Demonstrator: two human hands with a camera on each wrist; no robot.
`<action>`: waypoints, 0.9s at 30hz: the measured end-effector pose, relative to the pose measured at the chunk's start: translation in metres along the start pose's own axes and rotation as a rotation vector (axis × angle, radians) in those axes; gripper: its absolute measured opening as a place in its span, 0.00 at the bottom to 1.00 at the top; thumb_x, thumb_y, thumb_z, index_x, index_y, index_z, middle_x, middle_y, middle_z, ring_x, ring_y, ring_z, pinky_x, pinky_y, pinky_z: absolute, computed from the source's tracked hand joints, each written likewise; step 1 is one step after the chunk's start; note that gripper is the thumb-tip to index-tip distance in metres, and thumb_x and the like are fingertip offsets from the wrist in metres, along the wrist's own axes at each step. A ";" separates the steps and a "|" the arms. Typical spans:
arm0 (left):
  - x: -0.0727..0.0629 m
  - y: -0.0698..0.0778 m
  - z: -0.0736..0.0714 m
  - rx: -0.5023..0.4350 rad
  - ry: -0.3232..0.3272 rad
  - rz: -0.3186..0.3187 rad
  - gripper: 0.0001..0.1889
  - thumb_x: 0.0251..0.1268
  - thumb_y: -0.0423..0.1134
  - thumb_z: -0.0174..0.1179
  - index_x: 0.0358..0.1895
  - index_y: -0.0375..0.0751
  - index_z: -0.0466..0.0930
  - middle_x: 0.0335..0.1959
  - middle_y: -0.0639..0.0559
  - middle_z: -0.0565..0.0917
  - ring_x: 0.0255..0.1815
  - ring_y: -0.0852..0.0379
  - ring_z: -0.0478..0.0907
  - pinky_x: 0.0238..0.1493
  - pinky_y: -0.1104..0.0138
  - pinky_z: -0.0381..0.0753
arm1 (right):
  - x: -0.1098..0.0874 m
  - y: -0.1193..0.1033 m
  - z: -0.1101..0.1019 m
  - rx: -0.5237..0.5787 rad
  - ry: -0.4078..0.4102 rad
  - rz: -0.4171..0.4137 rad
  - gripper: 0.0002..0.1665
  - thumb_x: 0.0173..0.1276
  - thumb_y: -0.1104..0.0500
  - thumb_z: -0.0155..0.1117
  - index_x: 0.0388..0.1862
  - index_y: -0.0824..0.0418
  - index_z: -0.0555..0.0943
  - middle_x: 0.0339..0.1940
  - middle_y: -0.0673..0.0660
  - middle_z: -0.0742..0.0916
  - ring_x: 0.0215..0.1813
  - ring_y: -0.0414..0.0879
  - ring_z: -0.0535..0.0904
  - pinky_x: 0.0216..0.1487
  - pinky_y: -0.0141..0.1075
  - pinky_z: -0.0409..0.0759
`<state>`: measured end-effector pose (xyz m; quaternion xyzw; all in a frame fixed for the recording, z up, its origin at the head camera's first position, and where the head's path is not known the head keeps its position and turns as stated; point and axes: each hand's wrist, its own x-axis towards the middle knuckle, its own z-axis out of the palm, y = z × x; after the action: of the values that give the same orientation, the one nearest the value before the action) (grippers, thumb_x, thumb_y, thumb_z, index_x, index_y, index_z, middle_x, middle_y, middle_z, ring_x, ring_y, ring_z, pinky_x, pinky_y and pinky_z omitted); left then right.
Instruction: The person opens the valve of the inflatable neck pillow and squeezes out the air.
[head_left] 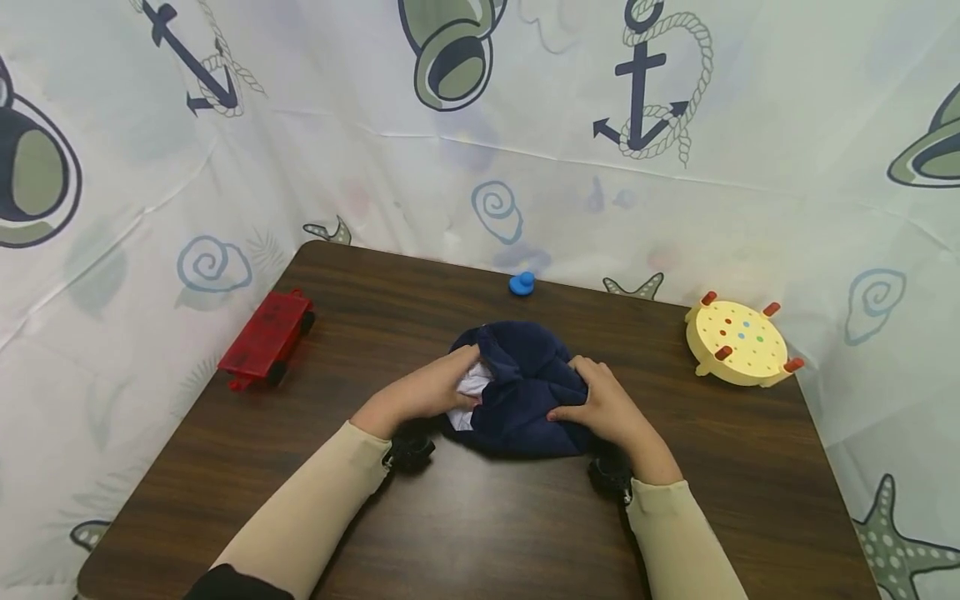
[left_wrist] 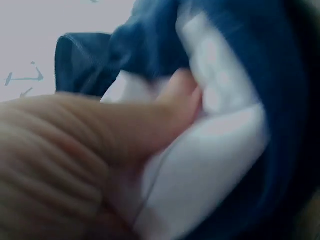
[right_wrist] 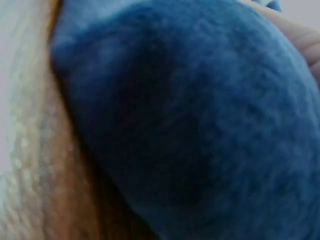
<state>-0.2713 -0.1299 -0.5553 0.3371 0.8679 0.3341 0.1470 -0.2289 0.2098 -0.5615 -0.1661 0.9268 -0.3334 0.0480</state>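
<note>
A navy-blue plush bundle (head_left: 532, 375), soft and rounded like a cushion, lies on the brown table (head_left: 480, 517) between the two hands. At its left side a gap shows white cloth (head_left: 474, 385). The left hand (head_left: 427, 390) reaches into this gap and grips the bundle there. In the left wrist view, its thumb (left_wrist: 150, 117) lies against the white lining (left_wrist: 205, 170), with navy plush (left_wrist: 280, 100) around it. From the right, the right hand (head_left: 609, 408) holds the bundle between spread thumb and fingers. Bulging blue plush (right_wrist: 200, 120) fills the right wrist view.
A red toy wagon-like piece with black wheels (head_left: 270, 337) lies at the table's left edge. Near the back edge sits a small blue knobbed piece (head_left: 522, 284). A round yellow toy with red-tipped pegs (head_left: 738, 342) is at the right edge. A printed cloth (head_left: 450, 158) hangs behind.
</note>
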 end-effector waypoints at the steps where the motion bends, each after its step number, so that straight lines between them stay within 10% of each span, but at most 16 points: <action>1: -0.001 -0.002 -0.001 -0.046 0.002 -0.010 0.42 0.65 0.37 0.79 0.77 0.46 0.63 0.73 0.42 0.74 0.74 0.46 0.74 0.76 0.49 0.74 | -0.001 0.000 0.000 0.017 -0.005 0.022 0.47 0.52 0.43 0.92 0.64 0.53 0.75 0.60 0.57 0.84 0.60 0.57 0.73 0.60 0.54 0.77; 6: -0.004 -0.011 -0.010 -0.179 0.021 -0.035 0.64 0.51 0.42 0.88 0.86 0.46 0.50 0.81 0.41 0.63 0.79 0.46 0.67 0.80 0.49 0.69 | -0.002 0.003 0.002 0.039 -0.038 0.017 0.76 0.52 0.43 0.93 0.91 0.43 0.53 0.87 0.61 0.69 0.79 0.69 0.67 0.75 0.70 0.70; 11: -0.006 -0.009 -0.015 -0.177 0.062 -0.005 0.68 0.40 0.48 0.93 0.86 0.48 0.56 0.77 0.42 0.59 0.78 0.43 0.62 0.80 0.47 0.67 | -0.002 -0.002 0.002 -0.082 -0.026 -0.071 0.45 0.55 0.44 0.91 0.72 0.44 0.84 0.61 0.57 0.88 0.61 0.60 0.79 0.65 0.60 0.77; 15: -0.007 -0.005 -0.015 -0.113 0.070 0.036 0.69 0.40 0.51 0.92 0.87 0.45 0.56 0.85 0.42 0.55 0.85 0.39 0.54 0.83 0.42 0.61 | -0.004 -0.013 -0.001 -0.238 -0.011 -0.043 0.39 0.53 0.36 0.90 0.62 0.44 0.88 0.52 0.55 0.81 0.56 0.57 0.73 0.59 0.58 0.66; 20: -0.012 0.004 -0.021 -0.086 0.076 0.060 0.68 0.44 0.50 0.91 0.88 0.43 0.53 0.85 0.40 0.58 0.83 0.37 0.54 0.82 0.39 0.60 | -0.012 -0.038 -0.013 -0.244 0.029 -0.045 0.61 0.51 0.32 0.89 0.80 0.49 0.73 0.78 0.63 0.70 0.77 0.67 0.63 0.70 0.70 0.54; 27: -0.012 0.012 -0.020 -0.168 0.015 -0.076 0.77 0.51 0.57 0.87 0.91 0.47 0.33 0.92 0.39 0.43 0.92 0.37 0.43 0.87 0.37 0.52 | -0.009 -0.055 -0.001 -0.152 -0.059 -0.150 0.74 0.57 0.32 0.84 0.93 0.33 0.47 0.94 0.60 0.47 0.91 0.75 0.43 0.79 0.80 0.48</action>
<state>-0.2664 -0.1409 -0.5319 0.2878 0.8500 0.4026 0.1807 -0.2058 0.1739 -0.5258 -0.2479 0.9326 -0.2596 0.0372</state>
